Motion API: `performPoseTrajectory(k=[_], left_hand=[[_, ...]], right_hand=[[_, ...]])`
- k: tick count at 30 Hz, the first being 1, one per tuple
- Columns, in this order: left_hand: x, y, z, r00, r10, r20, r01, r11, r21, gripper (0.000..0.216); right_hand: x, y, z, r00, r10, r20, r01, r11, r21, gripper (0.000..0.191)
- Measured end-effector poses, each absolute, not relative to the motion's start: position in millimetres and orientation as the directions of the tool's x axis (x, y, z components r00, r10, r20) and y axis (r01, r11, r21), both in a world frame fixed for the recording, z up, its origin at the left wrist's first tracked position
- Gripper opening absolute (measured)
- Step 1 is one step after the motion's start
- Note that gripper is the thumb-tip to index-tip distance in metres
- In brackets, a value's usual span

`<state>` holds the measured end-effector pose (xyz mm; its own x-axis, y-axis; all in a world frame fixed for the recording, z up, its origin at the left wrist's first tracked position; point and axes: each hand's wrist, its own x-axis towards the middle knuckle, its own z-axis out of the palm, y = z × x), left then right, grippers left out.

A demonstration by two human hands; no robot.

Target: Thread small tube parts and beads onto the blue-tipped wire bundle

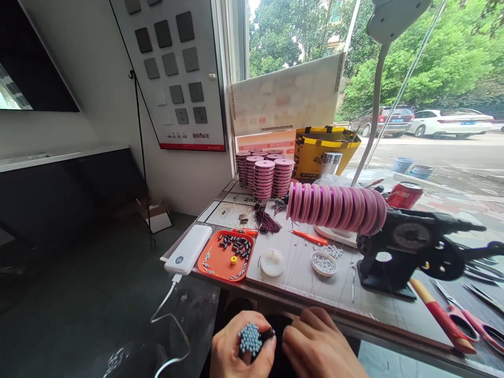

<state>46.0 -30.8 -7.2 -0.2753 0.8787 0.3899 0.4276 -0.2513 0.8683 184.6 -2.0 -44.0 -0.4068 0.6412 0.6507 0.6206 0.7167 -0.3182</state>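
Note:
At the bottom of the view, below the table edge, my left hand (241, 344) is closed around a bundle of thin blue-grey rods (250, 337), their round ends facing up. A small black cylindrical piece (268, 334) sticks out by its thumb and forefinger. Just to the right, my right hand (315, 341) has its fingers curled in; whatever they hold is hidden. Nearest on the table lies an orange tray (212, 265) with small black cylinders (236, 245), silvery pieces and a yellow ring (233, 260). A white round lid (271, 262) and a dish of silvery beads (324, 263) are beside it.
A black hand-cranked winder (388, 262) carries a row of pink spools (336, 207). Stacked pink spools (263, 178) stand behind. A white power bank (189, 249) with cable sits at the left edge. Scissors (464, 317), a red-and-wood stick (443, 315) and an orange-handled tool (309, 237) lie about.

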Motion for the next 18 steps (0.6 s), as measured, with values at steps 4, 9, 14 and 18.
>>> performPoseTrajectory(k=[4, 9, 14, 18], left_hand=[[49, -30, -6, -0.193, 0.870, 0.455, 0.381, -0.361, 0.851, 0.020], [47, -31, -2, -0.176, 0.962, 0.211, 0.339, -0.142, 0.930, 0.012], [37, -30, 5, 0.013, 1.000, -0.016, 0.296, 0.012, 0.955, 0.020], [32, -32, 0, -0.052, 0.998, -0.043, 0.159, 0.051, 0.986, 0.038]], right_hand=[[187, -3, -41, -0.457, 0.687, 0.565, 0.552, 0.717, -0.426, 0.040], [183, -3, -61, -0.398, 0.726, 0.560, 0.560, 0.676, -0.479, 0.042], [182, -2, -60, -0.389, 0.736, 0.554, 0.536, 0.670, -0.513, 0.042], [201, 3, -38, -0.436, 0.720, 0.539, 0.480, 0.693, -0.538, 0.036]])
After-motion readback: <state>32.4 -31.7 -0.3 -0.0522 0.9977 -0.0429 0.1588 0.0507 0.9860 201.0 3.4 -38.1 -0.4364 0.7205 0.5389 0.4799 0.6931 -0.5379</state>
